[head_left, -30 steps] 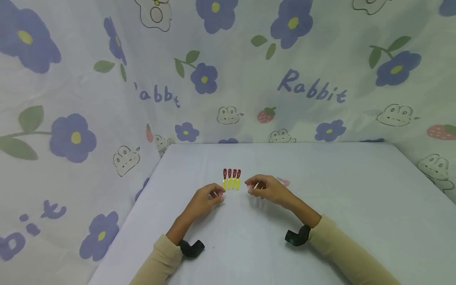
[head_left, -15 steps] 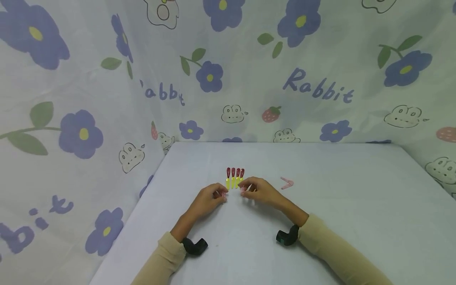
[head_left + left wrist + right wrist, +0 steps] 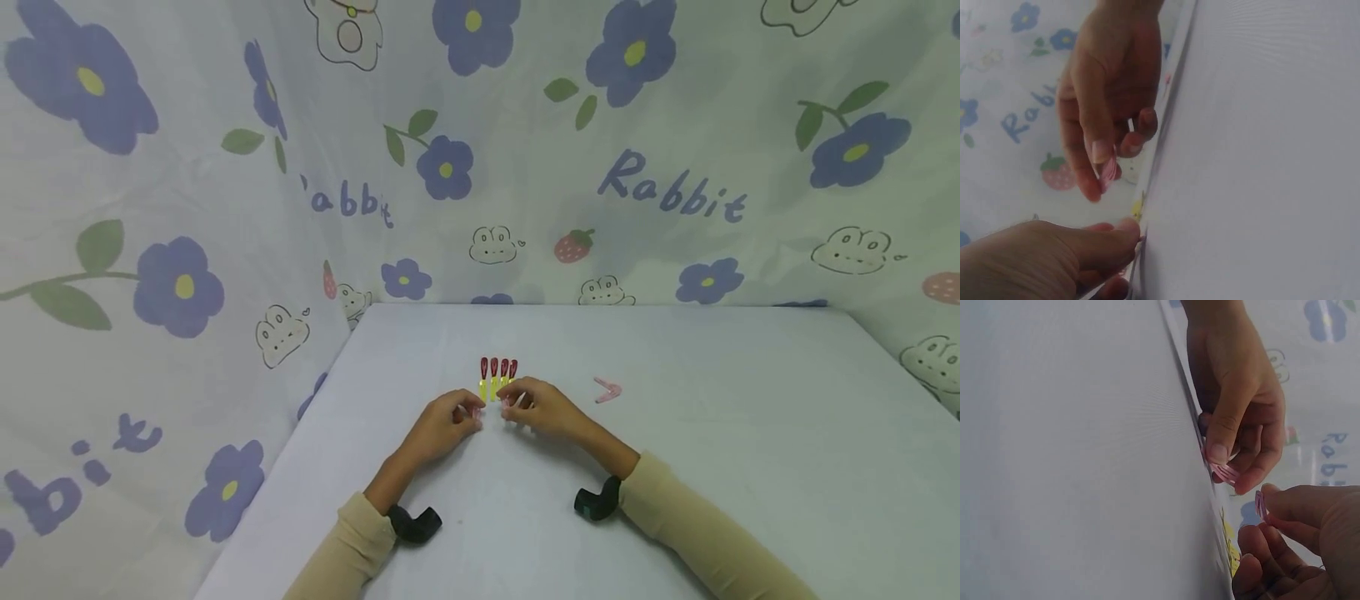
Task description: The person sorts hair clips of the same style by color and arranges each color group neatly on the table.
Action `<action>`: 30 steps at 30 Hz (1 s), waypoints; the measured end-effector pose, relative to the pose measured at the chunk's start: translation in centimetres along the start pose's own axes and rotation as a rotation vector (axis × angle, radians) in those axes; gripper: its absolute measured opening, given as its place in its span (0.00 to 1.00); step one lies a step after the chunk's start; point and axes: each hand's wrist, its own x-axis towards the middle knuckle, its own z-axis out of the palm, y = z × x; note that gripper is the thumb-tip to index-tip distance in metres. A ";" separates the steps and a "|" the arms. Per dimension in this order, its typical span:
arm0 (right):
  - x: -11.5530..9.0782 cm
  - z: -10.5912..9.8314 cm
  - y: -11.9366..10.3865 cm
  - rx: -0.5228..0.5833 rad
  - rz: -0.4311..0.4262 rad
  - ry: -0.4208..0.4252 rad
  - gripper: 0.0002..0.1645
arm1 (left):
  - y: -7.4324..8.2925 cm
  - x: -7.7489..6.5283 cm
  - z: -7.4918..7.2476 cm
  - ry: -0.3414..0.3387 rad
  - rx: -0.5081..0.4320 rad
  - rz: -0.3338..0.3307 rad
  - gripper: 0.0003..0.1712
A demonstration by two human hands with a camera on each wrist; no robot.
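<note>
Head view: left hand pinching a pink hair clip, right hand pinching another pink clip near the red-and-yellow clips on the tabletop, whose row, I judge, its sideways brush could skew.

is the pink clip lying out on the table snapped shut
No, in the head view the pink clip on the table has its two halves spread in a V.

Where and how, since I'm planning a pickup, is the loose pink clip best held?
Probably pinch the loose pink clip by its joined end, from above and the right: it lies on the white table spread in a V, its two free ends pointing left.
</note>
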 end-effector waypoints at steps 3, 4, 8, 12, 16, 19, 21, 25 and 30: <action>0.1 0.2 0.1 -0.003 0.001 -0.001 0.19 | -0.1 0.0 0.1 -0.001 -0.002 0.009 0.14; 0.2 0.3 0.1 -0.003 0.002 -0.001 0.19 | -0.1 -0.1 0.1 -0.002 -0.003 0.012 0.14; 0.3 0.5 0.1 -0.020 0.003 0.002 0.19 | -0.1 -0.1 0.1 0.007 0.003 0.023 0.15; 0.5 0.7 0.1 -0.055 -0.015 0.011 0.18 | 0.0 -0.1 0.1 0.014 0.024 0.024 0.19; 0.7 0.8 0.1 -0.081 -0.049 0.016 0.18 | 0.2 -0.2 0.0 0.015 0.035 0.015 0.20; 0.7 1.0 0.2 -0.100 -0.071 0.022 0.19 | 0.4 -0.2 0.0 0.019 0.037 0.005 0.20; 0.8 1.1 0.2 -0.104 -0.079 0.030 0.19 | 0.5 -0.2 0.0 0.023 0.039 0.005 0.19; 0.9 1.3 0.3 -0.121 -0.099 0.049 0.19 | 0.5 -0.3 0.0 0.036 0.050 0.007 0.20; 1.0 1.8 0.6 -0.166 -0.107 0.069 0.18 | 0.2 -0.3 0.1 0.037 0.059 0.012 0.20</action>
